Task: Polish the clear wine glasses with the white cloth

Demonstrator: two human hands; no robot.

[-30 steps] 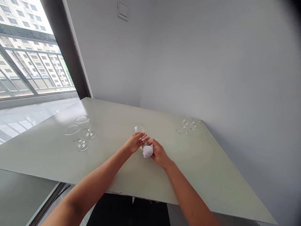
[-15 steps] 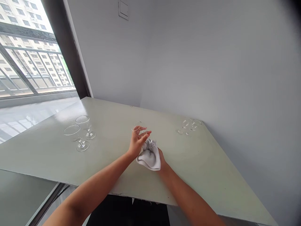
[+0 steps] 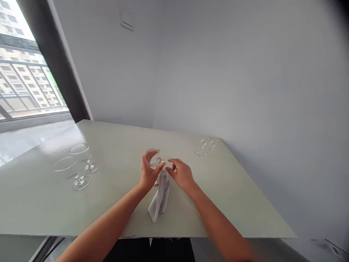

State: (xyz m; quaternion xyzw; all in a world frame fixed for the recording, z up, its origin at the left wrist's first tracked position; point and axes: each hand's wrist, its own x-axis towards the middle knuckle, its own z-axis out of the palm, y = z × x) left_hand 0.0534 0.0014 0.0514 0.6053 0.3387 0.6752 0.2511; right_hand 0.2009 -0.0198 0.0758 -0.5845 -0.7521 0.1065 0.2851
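My left hand is wrapped round a small clear stemmed glass, holding it above the pale green table. A white cloth hangs down from under the glass and trails onto the table. My right hand hovers just right of the glass with fingers curled and pinched at the cloth's top near the stem. Both forearms reach in from the bottom edge.
Two wide coupe glasses stand upright on the left of the table. Two small clear glasses sit at the far right corner by the grey wall. A window with a dark frame is at the left.
The cloth was bunched in my right hand; now it hangs loose from the glass. My left hand has closed round the glass. The view has shifted right and down.
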